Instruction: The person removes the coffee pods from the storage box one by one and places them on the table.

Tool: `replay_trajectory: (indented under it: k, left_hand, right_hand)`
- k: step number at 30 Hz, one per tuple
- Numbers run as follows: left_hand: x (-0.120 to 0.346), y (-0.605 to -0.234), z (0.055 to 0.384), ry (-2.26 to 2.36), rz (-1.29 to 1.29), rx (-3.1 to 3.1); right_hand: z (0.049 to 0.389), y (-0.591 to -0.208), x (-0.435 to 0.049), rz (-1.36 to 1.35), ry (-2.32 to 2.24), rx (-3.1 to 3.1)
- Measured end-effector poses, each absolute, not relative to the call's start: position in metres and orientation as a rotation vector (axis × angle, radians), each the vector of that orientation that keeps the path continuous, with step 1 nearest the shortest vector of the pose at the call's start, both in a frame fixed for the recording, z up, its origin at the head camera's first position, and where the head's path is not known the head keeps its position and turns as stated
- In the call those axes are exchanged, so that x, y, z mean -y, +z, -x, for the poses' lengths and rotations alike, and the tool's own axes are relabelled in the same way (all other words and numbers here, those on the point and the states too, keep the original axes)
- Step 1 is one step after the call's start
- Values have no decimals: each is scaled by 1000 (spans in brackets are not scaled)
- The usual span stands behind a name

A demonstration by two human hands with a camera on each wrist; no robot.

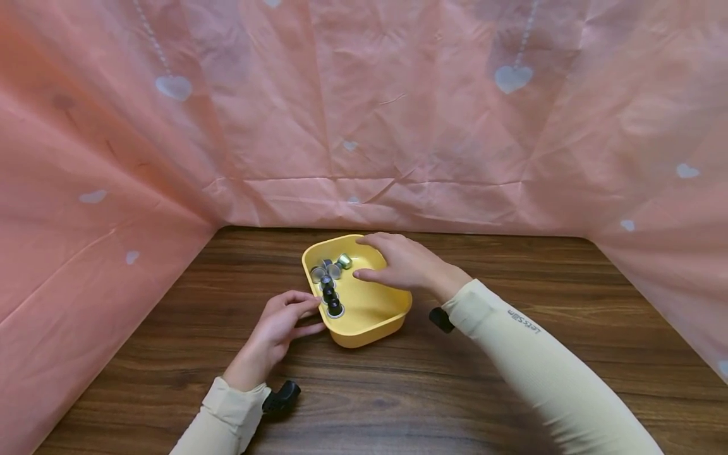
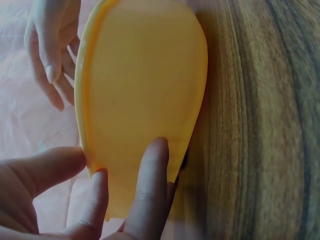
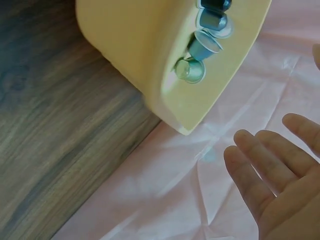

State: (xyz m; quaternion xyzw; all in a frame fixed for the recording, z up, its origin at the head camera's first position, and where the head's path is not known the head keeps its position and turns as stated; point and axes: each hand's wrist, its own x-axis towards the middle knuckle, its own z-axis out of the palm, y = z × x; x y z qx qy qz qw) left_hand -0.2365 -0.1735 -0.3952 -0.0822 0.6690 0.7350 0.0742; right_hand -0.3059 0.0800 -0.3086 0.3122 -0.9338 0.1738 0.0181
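Observation:
A yellow bin (image 1: 364, 303) with rounded corners holds several coffee capsules. Dark capsules (image 1: 334, 308) stand in a row along its left wall, flat side down. Behind them lie grey-silver capsules (image 1: 333, 272), some tipped over, and one pale green capsule (image 1: 344, 261). At the bin's left side, my left hand (image 1: 279, 328) touches the rim and outer wall with fairly straight fingers (image 2: 155, 165). My right hand (image 1: 404, 262) hovers over the bin's far right part, thumb and fingers apart, holding nothing. In the right wrist view its fingers (image 3: 270, 160) are extended, away from the capsules.
The bin stands on a dark wooden table (image 1: 500, 272). Pink cloth (image 1: 364, 126) with heart prints hangs behind the table and along both sides. A black wrist device (image 1: 281, 398) sits at the left cuff, another (image 1: 440, 320) at the right.

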Motion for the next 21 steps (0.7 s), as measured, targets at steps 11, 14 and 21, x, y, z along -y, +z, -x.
replay_trajectory:
  k: [11,14,21]
  left_hand:
    - [174,-392,238,2197,232,-1998]
    - [175,-391,237,2203,234,-1988]
    - [176,-392,237,2201,232,-1984]
  right_hand:
    - [312,-303,-71,-988,517,2920]
    - [313,-304,-69,-996,523,2933]
    - [317,-304,-65,-1007,549,2935]
